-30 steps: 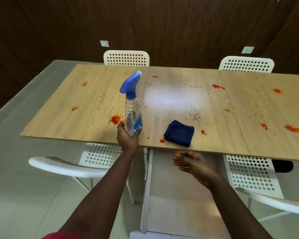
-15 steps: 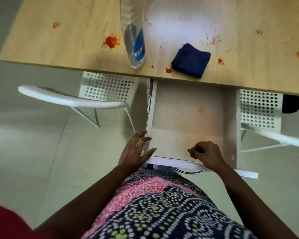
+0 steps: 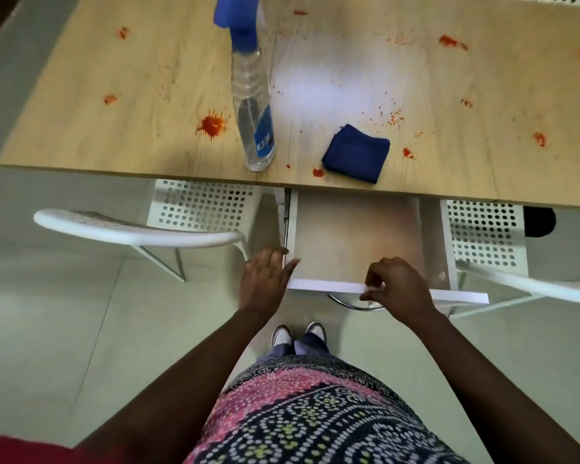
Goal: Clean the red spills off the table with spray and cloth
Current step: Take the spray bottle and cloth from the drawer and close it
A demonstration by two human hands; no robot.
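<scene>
A: Hands first: where are they?

B: Both at the open white drawer [image 3: 355, 242] under the light wooden table [image 3: 114, 128]. The left hand [image 3: 263, 283] lies flat with straight fingers against the drawer's left front corner, gripping nothing. The right hand [image 3: 395, 289] has its fingers curled over the top edge of the drawer's white front panel, thumb on the outer face, pinching it.

A: And the cleaning things?

B: The clear plastic spray bottle with the blue trigger head [image 3: 252, 95] stands upright near the table's front edge, untouched. The folded dark blue cloth [image 3: 357, 154] lies to its right, apart from it, also near the edge.

A: Spills?

B: Red splashes [image 3: 211, 125] are scattered across the tabletop; one large one sits just left of the bottle, and a small one touches the cloth's near left corner. White perforated chairs [image 3: 195, 209] stand on either side of the drawer.
</scene>
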